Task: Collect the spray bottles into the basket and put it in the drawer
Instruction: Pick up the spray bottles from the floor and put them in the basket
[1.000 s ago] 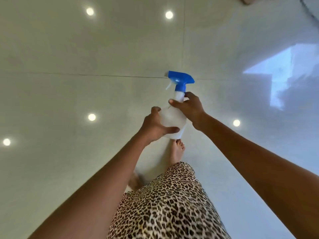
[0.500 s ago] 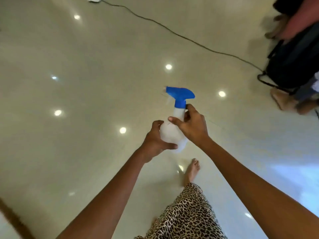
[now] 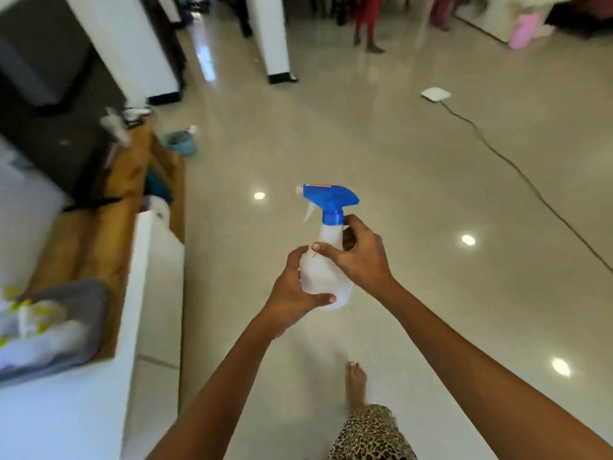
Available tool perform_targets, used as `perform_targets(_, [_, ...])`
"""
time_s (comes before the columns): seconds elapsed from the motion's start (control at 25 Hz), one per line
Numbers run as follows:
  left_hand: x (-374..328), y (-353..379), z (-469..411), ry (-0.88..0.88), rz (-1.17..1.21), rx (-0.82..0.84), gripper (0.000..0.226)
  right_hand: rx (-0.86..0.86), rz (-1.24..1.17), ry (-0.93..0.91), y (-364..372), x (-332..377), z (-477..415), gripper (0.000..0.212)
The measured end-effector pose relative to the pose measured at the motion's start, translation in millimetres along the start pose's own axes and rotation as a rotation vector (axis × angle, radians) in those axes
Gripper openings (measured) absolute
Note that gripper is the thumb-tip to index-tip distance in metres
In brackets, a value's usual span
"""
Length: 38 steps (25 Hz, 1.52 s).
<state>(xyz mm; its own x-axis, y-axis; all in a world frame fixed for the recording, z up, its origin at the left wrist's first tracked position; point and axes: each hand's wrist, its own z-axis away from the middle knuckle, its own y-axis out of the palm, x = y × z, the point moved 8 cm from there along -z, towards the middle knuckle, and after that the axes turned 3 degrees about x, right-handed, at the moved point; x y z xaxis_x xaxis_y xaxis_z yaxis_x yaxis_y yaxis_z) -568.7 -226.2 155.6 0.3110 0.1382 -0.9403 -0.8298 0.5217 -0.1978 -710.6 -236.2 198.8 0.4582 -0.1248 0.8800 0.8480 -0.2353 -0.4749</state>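
Both hands clasp one spray bottle above the floor: left hand fingers wrap its white body, right hand fingers curl below the blue trigger head.

No text, brand or number can be read anywhere. The only label in view is a small orange-red sticker on top of the blue spray head of the bottle; whatever is printed on it is too small and blurred to make out. The bottle's white body shows no print.
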Motion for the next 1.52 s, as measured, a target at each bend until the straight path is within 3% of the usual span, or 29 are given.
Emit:
perform_targets(0.2, [5.7, -133.9, 42.2, 0.072, -0.038, -0.38, 0.07, 0.326, -0.118, -0.2, 135.7, 98.5, -35.4, 0.024])
perform_targets(0.4, [38.3, -245.4, 73.9, -0.091, -0.056, -0.73, 0.077, 0.646, -0.145, -0.382, 258.7, 177.4, -61.9, 0.02])
perform_targets(0.52, [44.7, -297.1, 87.9, -0.114, 0.005, -0.893, 0.069, 0.78, -0.162, -0.453, 319.1, 214.9, -71.6, 0.03])
perform_targets(0.64, [52.7, -335.5, 92.9, -0.113, 0.04, -1.027, 0.063, 0.85, -0.178, -0.519, 364.2, 241.8, -78.8, 0.057])
perform_targets(0.8, [80.7, -373.5, 94.2, -0.208, 0.022, -1.136, 0.063, 0.983, -0.232, -0.675, 419.9, 272.7, -77.9, 0.075])
perform_targets(0.96, [116.4, -424.2, 87.8, -0.349, 0.009, -1.19, 0.065, 0.991, -0.136, -0.82, 481.7, 293.6, -87.9, 0.049])
perform_targets(1.08, [134.6, -475.0, 79.2, -0.321, -0.02, -1.227, 0.063, 0.911, -0.041, -0.77, 536.8, 302.1, -108.4, 0.031])
perform_targets(1.2, [144.4, -522.7, 72.0, -0.286, 0.038, -1.308, 0.054, 0.952, 0.057, -0.706, 587.2, 311.0, -116.1, 0.027])
perform_targets(1.32, [151.7, -563.4, 69.8, -0.26, 0.067, -1.436, 0.035, 1.106, 0.117, -0.673, 626.1, 323.4, -120.0, 0.03])
perform_targets(1.44, [170.7, -593.2, 63.6, -0.303, 0.102, -1.408, 0.029, 1.336, 0.149, -0.682, 659.0, 339.2, -133.4, 0.032])
perform_targets(1.52, [184.3, -604.6, 55.2, -0.346, 0.101, -1.302, 0.035, 1.448, 0.309, -0.892, 677.5, 345.6, -140.0, 0.046])
